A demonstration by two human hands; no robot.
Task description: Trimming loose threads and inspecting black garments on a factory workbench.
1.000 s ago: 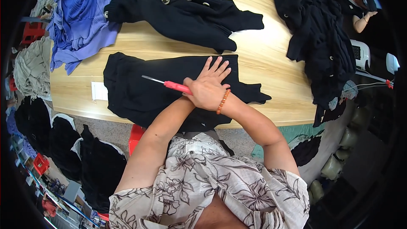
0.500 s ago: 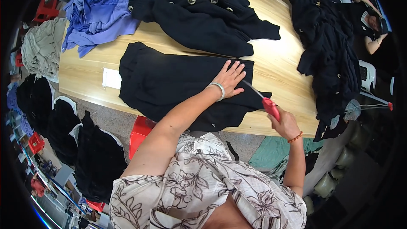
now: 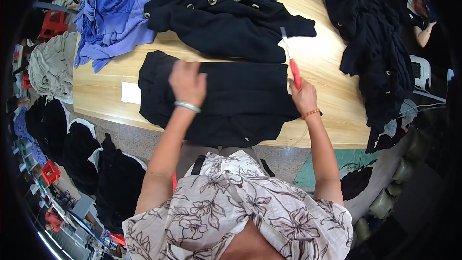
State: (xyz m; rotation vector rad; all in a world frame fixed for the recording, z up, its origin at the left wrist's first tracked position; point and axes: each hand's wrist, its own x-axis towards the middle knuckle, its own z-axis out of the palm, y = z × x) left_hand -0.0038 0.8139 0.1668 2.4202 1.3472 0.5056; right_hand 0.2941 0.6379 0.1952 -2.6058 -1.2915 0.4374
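Note:
A folded black knit garment (image 3: 240, 86) lies flat on the wooden table in front of me. My left hand (image 3: 188, 84), with a pale bangle at the wrist, is over the garment's left part; motion smears its fingers, and I cannot tell whether it touches the cloth. My right hand (image 3: 303, 97) is closed round a red-handled tool (image 3: 295, 73) with a thin metal shaft and flat tip. The tool points away from me, just past the garment's right edge. Beyond lies a black knit cardigan (image 3: 226, 19) with large buttons, its right sleeve near the tool's tip.
Blue-purple knitwear (image 3: 113, 14) is heaped at the table's (image 3: 96, 89) far left. More black garments (image 3: 375, 53) drape over the right end. A white slip (image 3: 131, 92) lies left of the folded garment. Another person (image 3: 418, 19) is at the far right. Piled black clothes (image 3: 115, 183) stand at lower left.
My left hand has moved left across the folded garment, from near its right edge. My right hand has moved up and left, and the tool has swung from pointing left at the garment to pointing away.

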